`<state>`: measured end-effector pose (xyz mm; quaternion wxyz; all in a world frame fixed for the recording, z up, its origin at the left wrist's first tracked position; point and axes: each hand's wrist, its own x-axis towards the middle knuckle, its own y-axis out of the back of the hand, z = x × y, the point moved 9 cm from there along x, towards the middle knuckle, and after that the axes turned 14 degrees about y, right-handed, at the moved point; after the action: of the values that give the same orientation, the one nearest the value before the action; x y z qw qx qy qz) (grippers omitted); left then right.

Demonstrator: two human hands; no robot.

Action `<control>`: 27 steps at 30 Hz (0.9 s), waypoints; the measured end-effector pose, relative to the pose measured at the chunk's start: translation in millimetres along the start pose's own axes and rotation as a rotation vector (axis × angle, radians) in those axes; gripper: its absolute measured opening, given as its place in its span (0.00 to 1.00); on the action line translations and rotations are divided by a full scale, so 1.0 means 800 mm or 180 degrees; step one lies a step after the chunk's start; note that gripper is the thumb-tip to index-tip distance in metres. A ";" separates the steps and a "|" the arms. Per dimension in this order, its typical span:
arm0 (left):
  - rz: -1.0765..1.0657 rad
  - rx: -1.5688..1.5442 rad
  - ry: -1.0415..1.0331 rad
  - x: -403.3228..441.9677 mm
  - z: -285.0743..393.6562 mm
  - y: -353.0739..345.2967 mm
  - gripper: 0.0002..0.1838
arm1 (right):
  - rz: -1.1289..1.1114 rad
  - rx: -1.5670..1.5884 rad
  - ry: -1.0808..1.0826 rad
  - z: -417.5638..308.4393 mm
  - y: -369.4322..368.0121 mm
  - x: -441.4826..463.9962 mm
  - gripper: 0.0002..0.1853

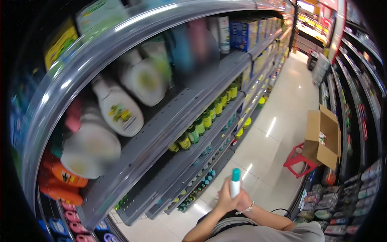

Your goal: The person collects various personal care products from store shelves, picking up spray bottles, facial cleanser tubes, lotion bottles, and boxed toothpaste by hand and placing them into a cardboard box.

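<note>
A small white bottle with a teal cap [235, 181] stands upright in front of my body at the lower middle. My left hand [226, 197] is closed around its lower part, thumb along the near side. Close against it, my right hand [242, 201] is also closed at the bottle's base, a light bracelet [249, 208] on its wrist. Some of the right fingers are hidden behind the bottle and the left hand.
Grey shelving [161, 121] on the left carries white bottles [120, 113], green-yellow bottles [206, 119] and blue boxes [242, 34]. An open cardboard box [316, 135] rests on a red stool [298, 162] in the aisle. More stocked shelves [356, 88] line the right.
</note>
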<state>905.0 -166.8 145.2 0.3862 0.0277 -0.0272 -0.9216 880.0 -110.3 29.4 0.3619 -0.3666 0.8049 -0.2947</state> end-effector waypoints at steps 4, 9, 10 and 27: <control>-0.0514 0.0704 0.0071 0.000 0.015 -0.057 0.32 | -0.0065 0.0687 0.0354 0.007 0.045 -0.009 0.17; -0.0949 0.0563 -0.0154 0.021 -0.004 -0.117 0.26 | 0.0564 0.1041 0.0674 -0.016 0.108 0.003 0.14; -0.1087 0.0377 0.0074 0.032 -0.018 -0.130 0.23 | 0.1129 0.1074 0.0719 -0.024 0.124 0.001 0.13; -0.3109 -0.2463 0.2733 0.190 -0.050 -0.415 0.17 | 0.1069 0.0827 0.1709 -0.298 0.190 0.034 0.15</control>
<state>565.9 -43.7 76.8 -0.1072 0.2555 0.4665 -0.8400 619.8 2.2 41.5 0.2242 -0.0892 0.8763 -0.4170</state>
